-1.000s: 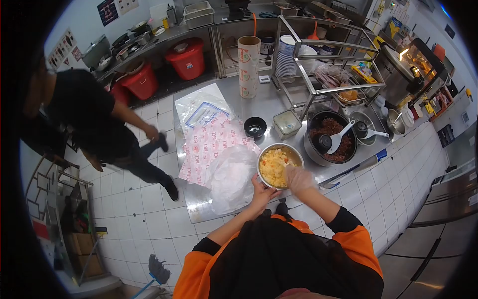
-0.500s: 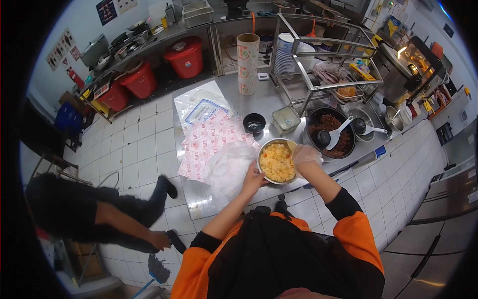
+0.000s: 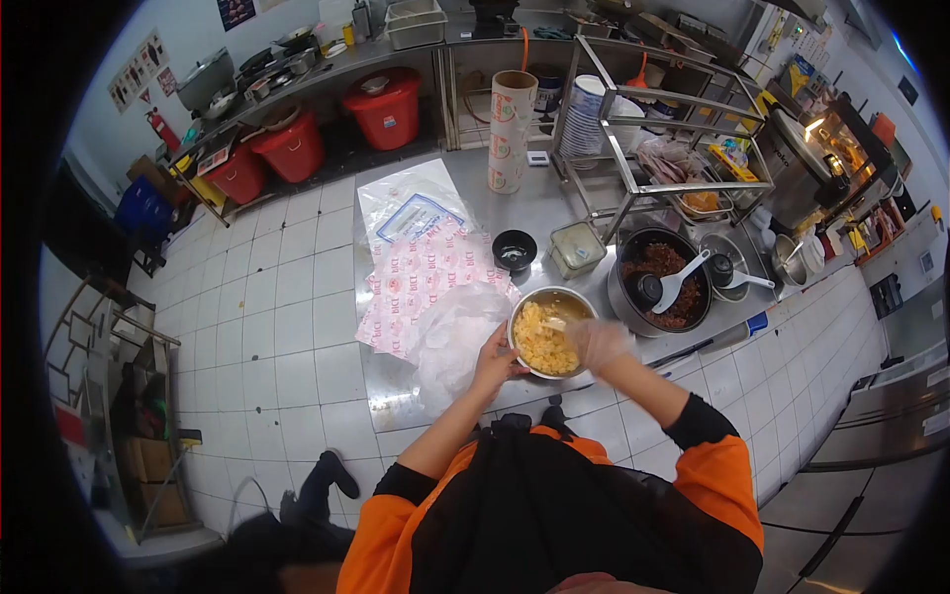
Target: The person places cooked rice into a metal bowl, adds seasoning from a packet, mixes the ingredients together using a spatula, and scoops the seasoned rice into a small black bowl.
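Note:
A metal bowl (image 3: 586,300) of yellow rice with orange bits (image 3: 542,346) stands near the front edge of the steel table. My left hand (image 3: 497,362) grips its left rim. Over the bowl's right side, my right hand (image 3: 601,346), in a clear plastic glove and blurred, is closed around a pale spoon (image 3: 557,324) that dips into the rice. Left of the bowl lie a crumpled plastic bag (image 3: 457,346) and pink printed paper (image 3: 427,277). A black bowl (image 3: 515,250) and a square container (image 3: 577,248) stand behind it.
Right of the bowl is a black pot (image 3: 633,319) of dark red food with a white ladle (image 3: 681,282). A metal rack (image 3: 633,188) and a paper roll (image 3: 512,134) stand farther back. Another person's leg (image 3: 319,487) shows at the lower left.
My right hand has moved from the bowl's right rim inward over the rice with the spoon. The other person has moved down toward the bottom edge. The view has shifted slightly.

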A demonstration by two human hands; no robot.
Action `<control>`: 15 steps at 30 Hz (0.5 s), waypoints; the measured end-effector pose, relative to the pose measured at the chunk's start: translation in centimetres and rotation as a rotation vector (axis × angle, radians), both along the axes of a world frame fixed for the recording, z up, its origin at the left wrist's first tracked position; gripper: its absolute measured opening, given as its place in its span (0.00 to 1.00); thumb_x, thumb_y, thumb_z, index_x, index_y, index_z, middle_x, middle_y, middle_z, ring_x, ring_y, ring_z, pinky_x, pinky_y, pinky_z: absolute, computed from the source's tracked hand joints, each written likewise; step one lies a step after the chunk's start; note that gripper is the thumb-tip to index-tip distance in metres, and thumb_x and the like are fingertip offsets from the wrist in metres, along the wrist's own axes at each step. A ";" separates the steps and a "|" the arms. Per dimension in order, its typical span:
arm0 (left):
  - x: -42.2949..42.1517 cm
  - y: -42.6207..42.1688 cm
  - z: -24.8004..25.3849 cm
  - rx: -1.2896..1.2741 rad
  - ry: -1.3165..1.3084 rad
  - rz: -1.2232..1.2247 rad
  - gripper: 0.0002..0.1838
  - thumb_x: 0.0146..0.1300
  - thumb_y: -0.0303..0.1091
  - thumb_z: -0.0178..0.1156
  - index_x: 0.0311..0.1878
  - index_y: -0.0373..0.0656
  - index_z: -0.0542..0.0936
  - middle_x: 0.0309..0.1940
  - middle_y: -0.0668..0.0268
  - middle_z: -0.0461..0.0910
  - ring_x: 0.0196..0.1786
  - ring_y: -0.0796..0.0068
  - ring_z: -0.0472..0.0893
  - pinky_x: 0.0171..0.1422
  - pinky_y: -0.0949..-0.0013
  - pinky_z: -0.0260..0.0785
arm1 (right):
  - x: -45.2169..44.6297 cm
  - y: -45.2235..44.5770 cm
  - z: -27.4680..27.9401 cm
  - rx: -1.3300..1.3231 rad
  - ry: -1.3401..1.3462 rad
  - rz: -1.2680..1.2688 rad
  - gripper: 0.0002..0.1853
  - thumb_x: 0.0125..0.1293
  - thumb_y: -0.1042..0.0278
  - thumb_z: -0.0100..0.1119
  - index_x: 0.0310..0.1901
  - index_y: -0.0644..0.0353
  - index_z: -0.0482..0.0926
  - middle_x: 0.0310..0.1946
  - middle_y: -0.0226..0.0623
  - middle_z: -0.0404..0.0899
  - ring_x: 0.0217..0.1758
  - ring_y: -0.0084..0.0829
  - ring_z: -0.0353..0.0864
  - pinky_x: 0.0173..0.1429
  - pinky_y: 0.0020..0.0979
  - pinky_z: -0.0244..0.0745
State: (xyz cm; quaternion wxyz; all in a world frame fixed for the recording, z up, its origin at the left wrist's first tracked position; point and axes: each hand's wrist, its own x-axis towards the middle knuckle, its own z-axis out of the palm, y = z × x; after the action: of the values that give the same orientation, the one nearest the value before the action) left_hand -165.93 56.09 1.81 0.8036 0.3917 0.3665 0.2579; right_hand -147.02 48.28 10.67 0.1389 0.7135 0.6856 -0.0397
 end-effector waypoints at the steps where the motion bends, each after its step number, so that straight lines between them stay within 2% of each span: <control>1: 0.2 -0.2 -0.2 -0.008 -0.012 0.016 0.34 0.63 0.17 0.49 0.73 0.44 0.53 0.46 0.65 0.63 0.42 0.67 0.79 0.39 0.70 0.83 | -1.4 -1.2 0.3 -0.023 0.014 -0.138 0.07 0.62 0.66 0.53 0.39 0.54 0.78 0.32 0.38 0.83 0.39 0.35 0.86 0.38 0.45 0.79; 3: 0.3 -0.6 -0.8 -0.024 -0.033 0.045 0.33 0.63 0.17 0.50 0.71 0.43 0.56 0.46 0.65 0.62 0.42 0.68 0.79 0.39 0.69 0.83 | -5.2 -2.5 1.3 -0.070 0.042 -0.415 0.05 0.59 0.69 0.55 0.37 0.52 0.76 0.30 0.34 0.82 0.37 0.32 0.86 0.36 0.44 0.78; 6: 0.4 -1.1 -0.3 -0.010 -0.002 0.061 0.31 0.63 0.19 0.50 0.70 0.42 0.57 0.45 0.66 0.62 0.43 0.68 0.78 0.39 0.68 0.83 | -6.4 -3.3 -2.6 0.072 -0.003 -0.420 0.06 0.55 0.72 0.58 0.36 0.54 0.77 0.30 0.35 0.83 0.34 0.33 0.85 0.33 0.41 0.77; 9: 0.5 -1.2 -1.0 0.009 -0.012 0.057 0.32 0.63 0.19 0.51 0.70 0.42 0.55 0.46 0.66 0.63 0.43 0.68 0.78 0.40 0.68 0.83 | -4.3 -1.5 -4.0 0.176 0.172 -0.362 0.05 0.56 0.71 0.57 0.35 0.55 0.78 0.31 0.36 0.83 0.33 0.33 0.85 0.33 0.39 0.76; 10: 0.5 -1.2 -1.1 0.010 -0.015 0.053 0.33 0.63 0.19 0.51 0.71 0.43 0.55 0.46 0.66 0.63 0.43 0.68 0.78 0.40 0.68 0.83 | -3.5 -0.6 -3.2 0.052 0.152 -0.299 0.05 0.57 0.70 0.56 0.35 0.55 0.78 0.32 0.37 0.83 0.34 0.33 0.85 0.33 0.38 0.76; 12: 0.6 -1.1 -1.1 0.013 -0.025 0.045 0.33 0.63 0.20 0.51 0.71 0.43 0.54 0.46 0.65 0.63 0.44 0.67 0.77 0.41 0.67 0.83 | -2.3 1.4 1.8 -0.195 0.109 -0.170 0.05 0.59 0.68 0.55 0.35 0.55 0.79 0.33 0.39 0.83 0.35 0.34 0.85 0.33 0.38 0.76; 15: 0.3 -0.7 -0.3 0.035 0.040 -0.020 0.34 0.64 0.21 0.51 0.72 0.44 0.52 0.47 0.64 0.64 0.45 0.66 0.78 0.41 0.66 0.83 | -1.7 2.3 6.3 -0.221 0.004 -0.119 0.08 0.61 0.65 0.53 0.38 0.55 0.80 0.34 0.39 0.83 0.36 0.34 0.85 0.34 0.39 0.77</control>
State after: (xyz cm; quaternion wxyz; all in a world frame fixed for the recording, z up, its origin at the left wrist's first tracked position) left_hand -165.67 55.39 1.48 0.7917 0.4143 0.3741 0.2484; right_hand -148.75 50.59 16.99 0.2127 0.7331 0.6339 -0.1244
